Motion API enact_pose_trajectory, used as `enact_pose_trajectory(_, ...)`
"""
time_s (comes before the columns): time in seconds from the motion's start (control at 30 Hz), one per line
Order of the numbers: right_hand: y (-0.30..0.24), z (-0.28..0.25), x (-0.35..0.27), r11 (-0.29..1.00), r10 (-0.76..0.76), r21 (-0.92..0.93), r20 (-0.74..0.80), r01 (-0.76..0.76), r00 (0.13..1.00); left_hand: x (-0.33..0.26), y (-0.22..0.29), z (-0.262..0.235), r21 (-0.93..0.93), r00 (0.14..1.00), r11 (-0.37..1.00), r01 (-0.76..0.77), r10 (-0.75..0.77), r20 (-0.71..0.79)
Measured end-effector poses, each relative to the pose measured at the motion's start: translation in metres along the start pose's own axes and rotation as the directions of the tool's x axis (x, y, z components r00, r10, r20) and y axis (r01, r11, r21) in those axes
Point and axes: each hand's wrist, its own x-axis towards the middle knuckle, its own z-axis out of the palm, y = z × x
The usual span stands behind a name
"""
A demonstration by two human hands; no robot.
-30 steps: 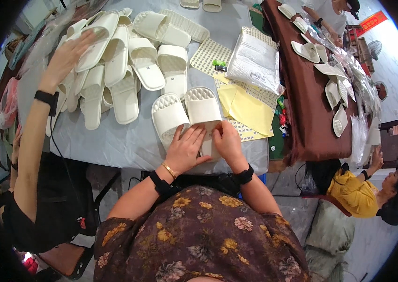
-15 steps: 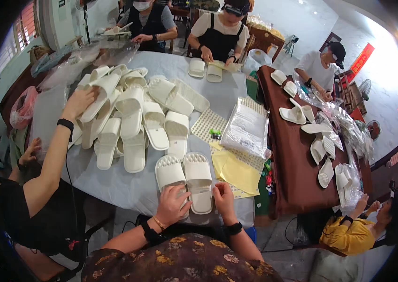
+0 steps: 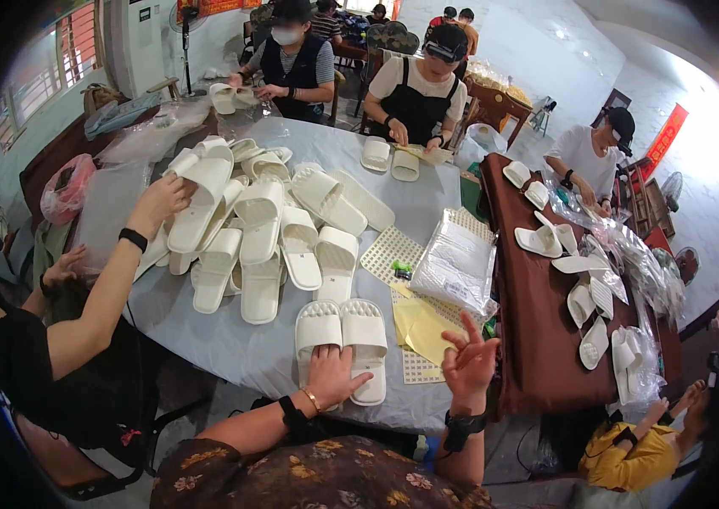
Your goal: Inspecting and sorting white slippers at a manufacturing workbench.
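A pair of white slippers lies side by side at the near edge of the table, toes pointing away from me. My left hand [image 3: 331, 373] rests on the left slipper [image 3: 319, 316], fingertips on its insole at the strap's edge. Its thumb reaches across onto the right slipper [image 3: 365, 327], which bears a small dark mark on its insole. Raised off to the right, my right hand [image 3: 468, 365] has its fingers apart; anything tiny on the fingertips is too small to tell. Beyond the pair, a heap of white slippers [image 3: 259, 216] covers the table's middle.
Yellow backing paper [image 3: 421, 329], a sheet of small labels [image 3: 389, 254] and a silvery plastic packet [image 3: 454, 263] lie right of the heap. A co-worker's hand [image 3: 171, 197] touches the heap at left. A brown-covered table [image 3: 538, 339] holds more slippers. Other people work around both tables.
My right hand has lifted away from the right slipper, up and to the right, its fingers spreading. My left hand has moved forward to the strap's edge. The whole view has shifted slightly.
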Motion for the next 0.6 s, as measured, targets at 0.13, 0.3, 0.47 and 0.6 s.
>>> enact_pose_trajectory(0.13, 0.041, -0.025, -0.022, 0.956, 0.185, -0.148, -0.371, -0.255, 0.910, -0.013, -0.010, -0.008, -0.094, 0.991, 0.990, -0.106, 0.099, -0.086)
enact_pose_trajectory(0.3, 0.076, -0.053, -0.047, 0.839, 0.225, -0.316, -0.542, -0.444, 0.810, -0.018, -0.019, -0.067, -0.247, 0.983, 0.954, -0.170, 0.148, -0.105)
enact_pose_trajectory(0.47, 0.078, -0.058, -0.047, 0.860, 0.220, -0.294, -0.525, -0.418, 0.822, 0.019, -0.053, -0.138, -0.148, 0.952, 0.978, -0.150, 0.103, -0.287)
enact_pose_trajectory(0.6, 0.078, -0.052, -0.044, 0.841, 0.200, -0.338, -0.531, -0.422, 0.824, 0.078, -0.090, -0.197, -0.036, 0.889, 0.997, -0.072, 0.048, -0.456)
